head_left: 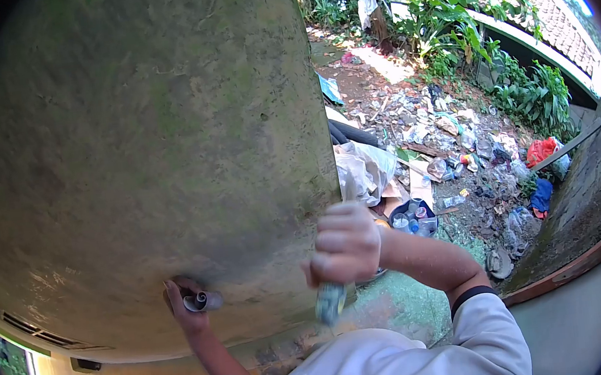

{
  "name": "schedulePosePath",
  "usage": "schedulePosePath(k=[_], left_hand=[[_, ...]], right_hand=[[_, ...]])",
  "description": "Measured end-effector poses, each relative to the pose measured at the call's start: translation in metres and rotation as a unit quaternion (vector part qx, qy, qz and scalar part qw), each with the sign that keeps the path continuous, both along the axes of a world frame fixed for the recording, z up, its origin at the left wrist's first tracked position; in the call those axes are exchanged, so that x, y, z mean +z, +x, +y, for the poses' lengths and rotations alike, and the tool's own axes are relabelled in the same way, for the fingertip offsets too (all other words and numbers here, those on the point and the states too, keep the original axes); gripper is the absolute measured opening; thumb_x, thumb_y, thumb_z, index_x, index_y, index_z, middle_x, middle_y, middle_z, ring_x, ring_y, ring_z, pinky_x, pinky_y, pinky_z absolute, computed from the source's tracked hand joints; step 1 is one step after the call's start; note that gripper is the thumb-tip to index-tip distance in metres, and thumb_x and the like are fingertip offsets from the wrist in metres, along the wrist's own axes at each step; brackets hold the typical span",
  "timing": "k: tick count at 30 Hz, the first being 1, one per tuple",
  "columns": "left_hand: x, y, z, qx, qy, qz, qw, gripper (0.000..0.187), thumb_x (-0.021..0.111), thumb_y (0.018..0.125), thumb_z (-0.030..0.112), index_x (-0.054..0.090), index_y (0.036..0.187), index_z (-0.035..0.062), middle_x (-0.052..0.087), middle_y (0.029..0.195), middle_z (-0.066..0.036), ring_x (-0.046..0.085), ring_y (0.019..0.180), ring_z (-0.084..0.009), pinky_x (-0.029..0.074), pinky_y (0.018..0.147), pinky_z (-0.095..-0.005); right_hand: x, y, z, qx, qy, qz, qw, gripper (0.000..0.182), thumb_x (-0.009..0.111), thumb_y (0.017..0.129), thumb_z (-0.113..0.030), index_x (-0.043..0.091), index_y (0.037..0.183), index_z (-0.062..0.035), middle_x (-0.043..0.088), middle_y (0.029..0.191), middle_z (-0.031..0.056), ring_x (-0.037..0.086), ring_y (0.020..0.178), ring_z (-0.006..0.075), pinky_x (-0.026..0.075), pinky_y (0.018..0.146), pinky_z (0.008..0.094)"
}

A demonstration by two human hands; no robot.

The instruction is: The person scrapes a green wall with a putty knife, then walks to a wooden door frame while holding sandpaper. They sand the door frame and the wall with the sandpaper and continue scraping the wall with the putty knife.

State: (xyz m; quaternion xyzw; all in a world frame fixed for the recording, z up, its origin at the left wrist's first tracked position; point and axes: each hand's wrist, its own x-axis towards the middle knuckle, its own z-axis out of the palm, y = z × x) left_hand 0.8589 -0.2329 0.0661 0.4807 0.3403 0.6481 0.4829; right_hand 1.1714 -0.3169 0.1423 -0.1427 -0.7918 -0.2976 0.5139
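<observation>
My left hand (184,295) is closed around a small grey-white rolled sheet (211,300), low against the stained wall (162,129). The end of the roll shows a spiral. Near the wall's right edge, my right hand (346,241) is blurred by motion, its fingers wrapped around a tool with a greenish handle (331,303). The handle's butt sticks out below the fist. Above the fist rises a thin, pale part of the tool, too smeared to name its kind.
Beyond the wall's edge lies ground strewn with litter (449,135). A dark tub with bottles and cups (433,225) stands near my right forearm, beside a pale plastic sheet (364,170). A low block wall (585,179) borders the right side.
</observation>
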Motion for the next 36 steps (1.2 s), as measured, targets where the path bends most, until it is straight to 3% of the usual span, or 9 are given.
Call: schedulePosePath(k=[5, 8, 10, 11, 13, 17, 19, 32, 36], left_hand=[[-0.001, 0.001, -0.001, -0.013, 0.023, -0.004, 1.000, 0.047, 0.046, 0.094, 0.042, 0.048, 0.063, 0.0077, 0.047, 0.055, -0.002, 0.044, 0.050, -0.0115, 0.034, 0.049, -0.0264], [0.005, 0.005, -0.005, -0.005, 0.031, 0.004, 1.000, 0.048, 0.046, 0.095, 0.042, 0.050, 0.062, 0.0072, 0.047, 0.053, -0.003, 0.046, 0.049, -0.0115, 0.034, 0.048, -0.0260], [0.012, 0.010, -0.010, 0.009, 0.015, 0.047, 0.999, 0.049, 0.046, 0.095, 0.042, 0.051, 0.061, 0.0067, 0.049, 0.053, -0.003, 0.047, 0.049, -0.0111, 0.035, 0.048, -0.0250], [0.011, 0.008, -0.009, 0.032, 0.020, 0.033, 0.999, 0.049, 0.046, 0.095, 0.042, 0.051, 0.061, 0.0067, 0.049, 0.053, -0.003, 0.047, 0.049, -0.0111, 0.035, 0.048, -0.0250], [0.009, 0.003, -0.006, -0.026, 0.018, 0.067, 0.997, 0.050, 0.046, 0.095, 0.042, 0.052, 0.060, 0.0066, 0.050, 0.053, -0.002, 0.047, 0.049, -0.0103, 0.035, 0.048, -0.0241], [0.009, 0.001, -0.005, -0.061, 0.030, 0.089, 0.994, 0.051, 0.048, 0.094, 0.042, 0.054, 0.059, 0.0058, 0.050, 0.052, -0.001, 0.044, 0.046, -0.0072, 0.031, 0.044, -0.0237], [0.009, 0.001, -0.007, -0.046, 0.027, 0.093, 0.994, 0.051, 0.048, 0.094, 0.043, 0.054, 0.059, 0.0055, 0.049, 0.052, 0.000, 0.042, 0.045, -0.0065, 0.030, 0.043, -0.0233], [0.009, -0.019, -0.010, -0.222, -0.020, 0.112, 0.968, 0.048, 0.049, 0.094, 0.044, 0.058, 0.069, 0.0039, 0.048, 0.057, 0.004, 0.044, 0.053, -0.0022, 0.038, 0.048, -0.0198], [-0.031, -0.055, -0.026, -0.282, -0.038, 0.088, 0.955, 0.030, 0.058, 0.091, 0.034, 0.057, 0.080, 0.0055, 0.052, 0.066, 0.004, 0.043, 0.055, -0.0018, 0.034, 0.047, -0.0212]], right_hand=[[-0.018, -0.007, -0.026, 0.078, -0.055, 0.027, 0.995, 0.020, 0.061, 0.069, 0.000, 0.043, 0.067, -0.0078, 0.032, 0.052, -0.0028, 0.034, 0.038, 0.0119, 0.023, 0.036, 0.0268], [-0.075, -0.036, -0.033, 0.144, -0.220, -0.003, 0.965, 0.022, 0.068, 0.074, -0.009, 0.047, 0.069, -0.0073, 0.033, 0.052, -0.0011, 0.037, 0.038, 0.0167, 0.028, 0.036, 0.0304], [-0.130, -0.043, -0.034, 0.100, -0.459, -0.025, 0.882, 0.027, 0.071, 0.077, -0.018, 0.047, 0.078, -0.0059, 0.037, 0.057, 0.0026, 0.040, 0.044, 0.0185, 0.035, 0.043, 0.0312], [-0.153, -0.047, -0.038, 0.113, -0.454, -0.048, 0.882, 0.027, 0.071, 0.077, -0.018, 0.047, 0.078, -0.0059, 0.037, 0.057, 0.0026, 0.040, 0.044, 0.0185, 0.035, 0.043, 0.0312], [-0.193, -0.052, -0.045, 0.026, -0.700, 0.131, 0.702, 0.040, 0.071, 0.079, -0.032, 0.046, 0.092, -0.0030, 0.048, 0.068, 0.0062, 0.052, 0.061, 0.0235, 0.042, 0.056, 0.0330], [-0.250, -0.052, -0.062, 0.090, -0.700, 0.239, 0.667, 0.041, 0.073, 0.079, -0.028, 0.044, 0.094, -0.0033, 0.048, 0.076, 0.0035, 0.047, 0.070, 0.0144, 0.040, 0.064, 0.0280], [-0.258, -0.058, -0.074, 0.100, -0.747, 0.309, 0.581, 0.032, 0.071, 0.081, -0.016, 0.044, 0.095, -0.0053, 0.044, 0.080, -0.0020, 0.040, 0.074, 0.0079, 0.037, 0.066, 0.0232], [-0.248, -0.078, -0.061, 0.060, -0.794, 0.334, 0.504, 0.021, 0.067, 0.082, -0.011, 0.049, 0.089, -0.0032, 0.048, 0.066, -0.0012, 0.042, 0.053, 0.0052, 0.035, 0.048, 0.0217], [-0.245, -0.125, -0.055, 0.078, -0.814, 0.297, 0.493, 0.020, 0.066, 0.083, -0.011, 0.049, 0.089, -0.0032, 0.048, 0.064, -0.0011, 0.042, 0.052, 0.0057, 0.034, 0.047, 0.0222]])
